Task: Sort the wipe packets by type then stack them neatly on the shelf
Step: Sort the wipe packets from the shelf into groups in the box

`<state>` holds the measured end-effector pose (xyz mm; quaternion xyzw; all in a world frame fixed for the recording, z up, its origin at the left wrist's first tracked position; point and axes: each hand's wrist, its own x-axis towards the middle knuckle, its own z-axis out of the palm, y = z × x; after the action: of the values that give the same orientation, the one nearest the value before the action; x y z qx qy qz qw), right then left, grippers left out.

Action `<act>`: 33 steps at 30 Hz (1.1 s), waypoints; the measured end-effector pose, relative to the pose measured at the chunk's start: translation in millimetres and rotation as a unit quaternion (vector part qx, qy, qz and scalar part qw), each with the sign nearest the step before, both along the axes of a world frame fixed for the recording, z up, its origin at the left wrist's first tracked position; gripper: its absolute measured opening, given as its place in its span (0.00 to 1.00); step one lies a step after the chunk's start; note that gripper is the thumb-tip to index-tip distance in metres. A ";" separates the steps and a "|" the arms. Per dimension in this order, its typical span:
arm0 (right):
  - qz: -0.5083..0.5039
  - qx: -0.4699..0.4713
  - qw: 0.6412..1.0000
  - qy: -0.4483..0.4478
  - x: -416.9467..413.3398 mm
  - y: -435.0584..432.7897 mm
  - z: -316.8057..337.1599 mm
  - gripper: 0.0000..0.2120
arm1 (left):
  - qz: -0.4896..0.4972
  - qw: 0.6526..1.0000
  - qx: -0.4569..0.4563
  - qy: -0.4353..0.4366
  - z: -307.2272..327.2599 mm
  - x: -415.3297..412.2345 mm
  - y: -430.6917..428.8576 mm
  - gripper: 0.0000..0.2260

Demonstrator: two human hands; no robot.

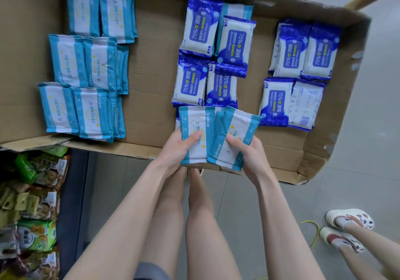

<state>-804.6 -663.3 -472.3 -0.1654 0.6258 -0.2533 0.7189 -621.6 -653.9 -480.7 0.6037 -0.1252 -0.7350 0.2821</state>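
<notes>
Wipe packets (231, 48): glossy plastic film. Flattened box (151, 89), centre frame: matt corrugated cardboard. Floor (368, 150): smooth tile.

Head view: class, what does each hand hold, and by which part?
Left hand grips one light-blue packet by its near half, thumb on front; right hand grips a second packet likewise.

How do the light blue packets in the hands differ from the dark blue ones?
The light blue packets: turquoise edges, flat; dark blue packets: deep blue ends, 75% label, puffier. The light ones are gripped by the left hand and right hand; the dark ones lie on the cardboard. Both have white middles.
</notes>
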 end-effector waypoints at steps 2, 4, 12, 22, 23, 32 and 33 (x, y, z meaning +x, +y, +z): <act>0.020 -0.006 1.000 -0.018 12.2 -12.2 7.8 0.20 | 0.029 0.999 0.003 -0.028 7.3 13.5 -7.3 0.15; 0.037 -0.012 0.999 -0.024 28.7 -26.0 14.9 0.18 | 0.058 0.997 -0.001 -0.058 14.2 30.1 -15.2 0.18; 0.063 -0.043 0.997 -0.011 130.7 -90.2 28.8 0.15 | 0.092 0.987 -0.072 -0.113 30.4 125.6 -61.2 0.09; 0.073 -0.108 0.984 0.123 268.5 -169.7 -6.7 0.17 | 0.030 0.965 -0.106 -0.239 4.4 262.2 -152.7 0.13; 0.074 -0.120 0.981 0.136 279.7 -178.3 -13.3 0.18 | 0.032 0.960 -0.111 -0.254 0.3 270.1 -164.1 0.14; 0.092 -0.182 0.957 0.207 333.3 -248.3 -57.6 0.21 | 0.016 0.937 -0.120 -0.327 -43.7 307.9 -250.6 0.13; 0.119 -0.183 0.948 0.231 337.1 -252.1 -62.2 0.22 | -0.003 0.931 -0.115 -0.347 -50.4 309.4 -254.2 0.13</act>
<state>-467.5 -915.4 -534.6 -0.4213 0.6933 -0.2308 0.5372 -312.2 -908.1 -531.2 0.7845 -0.3006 -0.4610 0.2859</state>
